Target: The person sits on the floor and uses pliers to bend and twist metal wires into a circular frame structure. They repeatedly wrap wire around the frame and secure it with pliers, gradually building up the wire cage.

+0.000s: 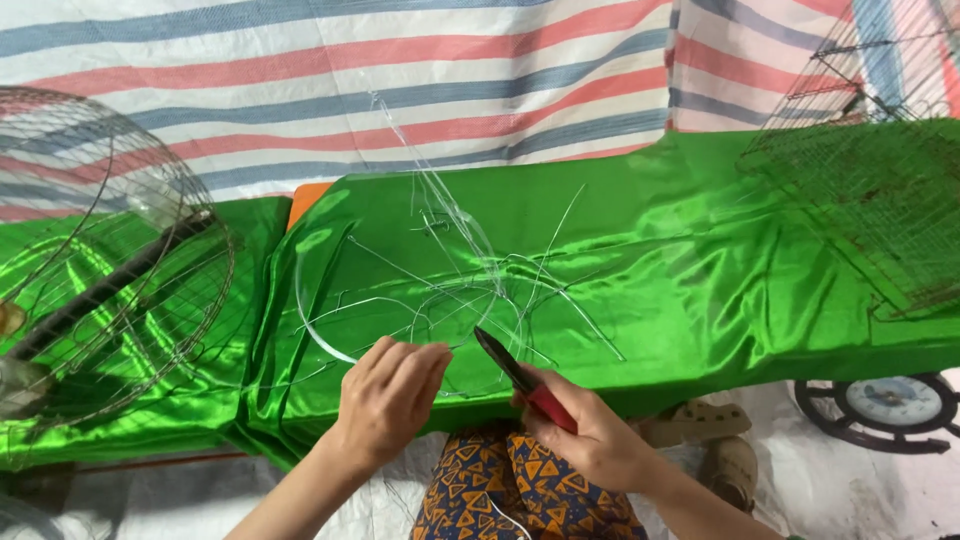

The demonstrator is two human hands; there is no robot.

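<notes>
I see the bent wire frame (450, 300) lying on the green satin cloth (700, 260), just ahead of my fingers. My left hand (388, 395) pinches one wire, fingers pressed together; my right hand (590, 435) grips red-handled pliers (520, 380), tips touching the wires. A wire fan guard (110, 260) rests well left.

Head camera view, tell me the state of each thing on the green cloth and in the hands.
Left hand: closed on thin wire.
Right hand: gripping red-handled pliers, jaws shut.
Wire frame: unfinished, loose ends splayed.
Round fan guard: tilted, leaning.
Stacked wire grilles: lying flat.
</notes>
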